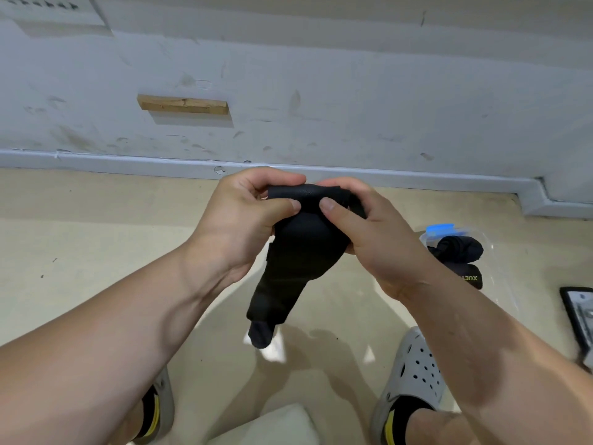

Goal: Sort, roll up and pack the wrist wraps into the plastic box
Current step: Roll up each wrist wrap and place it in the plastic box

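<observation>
Black, matte, slightly stretchy-looking fabric: that was the wrist wrap point(301, 252) you had up in the air between both hands, above the floor point(96, 236) and in front of the wall. The top end was bunched into a fat fold, with a fine pebbly texture where the light caught it. The rest hung down as a long tapering tail, ending in a narrower tab near your feet.

Your left hand point(237, 226) was curled round the left side of that fold, thumb pressed on the front and fingers wrapped over the top. Your right hand point(378, 239) mirrored it, thumb pinching the front and fingers hooked behind. Both thumbs nearly met in the middle.

The plastic box point(494, 261) sat on the floor off to your right, just past your right wrist. It was clear and glossy, with a blue clip point(440, 228) on the far edge. Inside were two more black wraps — a knotted-looking bundle point(459, 248) and, nearer you, a roll point(471, 277) with yellow lettering. I could read "XUE" and the rest was hidden behind your arm.

The floor was smooth beige and the wall point(321, 91) was scuffed grey-white, with a small wooden block point(183, 105) stuck on it. You had on grey perforated clogs point(414, 370) and black socks with a yellow stripe. A dark-framed flat thing point(577, 313) lay at the right edge; I couldn't tell what it was.
</observation>
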